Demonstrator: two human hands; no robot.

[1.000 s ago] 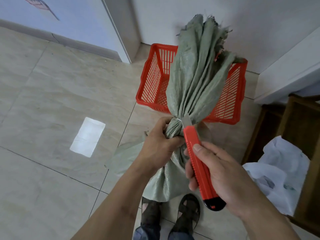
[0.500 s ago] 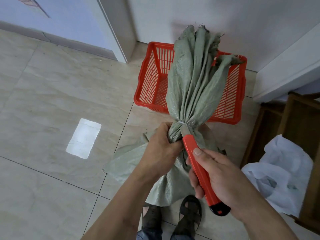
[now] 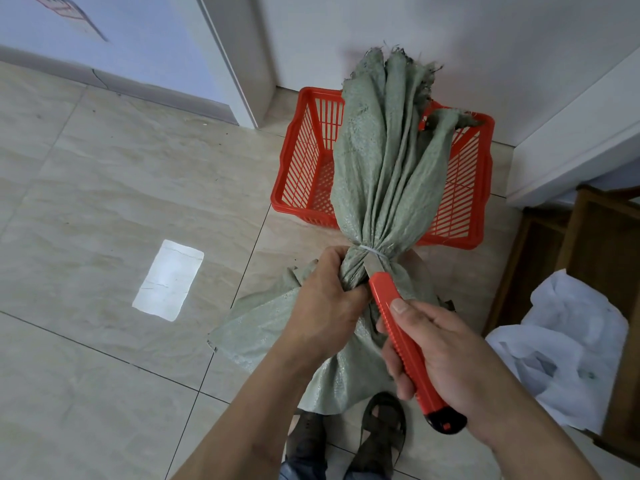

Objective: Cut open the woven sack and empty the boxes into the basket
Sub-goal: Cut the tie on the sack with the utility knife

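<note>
Nearest, two sandalled feet on pale tiled floor. Above them, right hand wrapped around a red utility knife, blade tip against the white tie. Left hand clenched on the green woven sack just below that tie. Beyond, red plastic basket by the wall, behind the sack's gathered top.

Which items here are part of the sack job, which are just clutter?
In the job: woven sack, white tie at its neck, red utility knife in right hand, left hand gripping the neck, red basket.
Lying about: white plastic bag, wooden furniture.
</note>
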